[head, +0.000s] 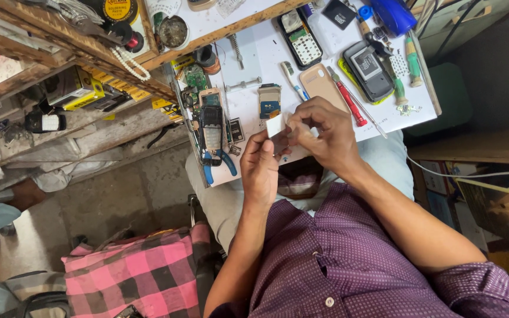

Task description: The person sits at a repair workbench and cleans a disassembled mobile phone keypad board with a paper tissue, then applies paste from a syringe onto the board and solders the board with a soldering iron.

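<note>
Left hand point(259, 168): fingers pinched on a small white card point(276, 125), held above the near edge of the white work board point(248, 109).
Right hand point(324, 135): fingers closed on the same card from the other side.
Nearby: red-handled screwdriver point(350, 103), tan phone back cover point(320, 83), blue-handled pliers point(219, 163).

Small white card point(276, 125), upright between both hands

Single head-worn view, looking steeply down from above the person's chest, close over the left hand point(259, 171) and right hand point(324, 136), white desk point(248, 103) just beyond, floor at left
</note>
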